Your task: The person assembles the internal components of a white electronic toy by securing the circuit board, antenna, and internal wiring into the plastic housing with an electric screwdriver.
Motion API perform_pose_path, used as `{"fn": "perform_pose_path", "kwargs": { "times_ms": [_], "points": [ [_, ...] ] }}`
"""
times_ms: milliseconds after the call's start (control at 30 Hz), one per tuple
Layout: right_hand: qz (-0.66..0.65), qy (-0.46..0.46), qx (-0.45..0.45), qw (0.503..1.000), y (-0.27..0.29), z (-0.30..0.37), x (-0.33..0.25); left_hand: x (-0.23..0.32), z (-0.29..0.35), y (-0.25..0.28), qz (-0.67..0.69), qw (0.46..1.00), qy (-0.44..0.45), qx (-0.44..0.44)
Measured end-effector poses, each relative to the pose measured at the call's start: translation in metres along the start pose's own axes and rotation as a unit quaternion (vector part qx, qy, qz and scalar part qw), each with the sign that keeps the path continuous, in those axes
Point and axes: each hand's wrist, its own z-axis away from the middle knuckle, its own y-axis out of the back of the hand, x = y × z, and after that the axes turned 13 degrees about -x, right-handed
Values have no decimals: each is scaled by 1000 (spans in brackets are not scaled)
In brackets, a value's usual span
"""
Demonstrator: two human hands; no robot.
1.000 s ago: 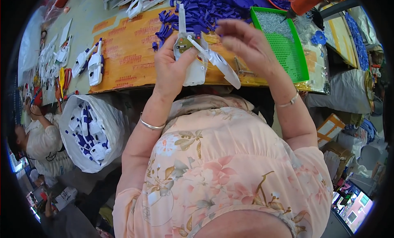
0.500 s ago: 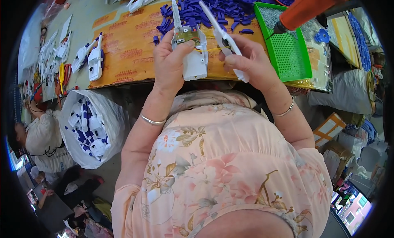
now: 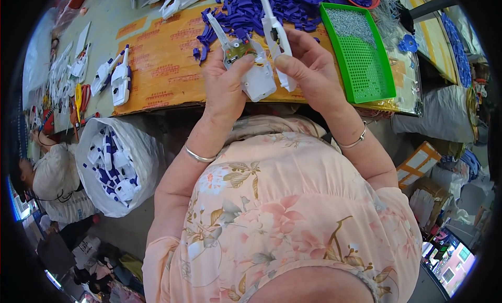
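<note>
My left hand (image 3: 226, 79) is closed around a white plastic housing half (image 3: 257, 82) with a long narrow stem. Inside it lies a green circuit board (image 3: 239, 51) with thin wires, and my left thumb presses by the board's edge. A second white housing half (image 3: 275, 33), also long-stemmed, stands on edge in my right hand (image 3: 309, 67), thumb on its near side. The two halves are close together but apart. Beyond my hands lies a heap of purple plastic parts (image 3: 246, 13).
A green tray (image 3: 388, 67) of small screws sits at the right. To the left lie white-and-purple assembled pieces (image 3: 121, 83) and several hand tools (image 3: 79, 99). A white sack (image 3: 146, 162) of similar pieces stands below the table edge. Another person (image 3: 55, 169) is at far left.
The right-hand housing half has moved left, closer to the other one, and stands more upright. The left-hand half has tilted. The orange power screwdriver at upper right has gone from its place.
</note>
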Motion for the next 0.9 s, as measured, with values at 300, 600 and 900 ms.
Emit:
{"fn": "perform_pose_path", "kwargs": {
  "times_ms": [300,600,900],
  "points": [
    [334,75,18,939,-12,0,19,-5,0,-2,34,999,26,4],
    [487,100,-1,868,-19,0,14,-2,-1,0,93,995,41,1],
    [462,118,-30,879,-18,10,15,-5,7,5,89,995,8,-36]
  ]
}}
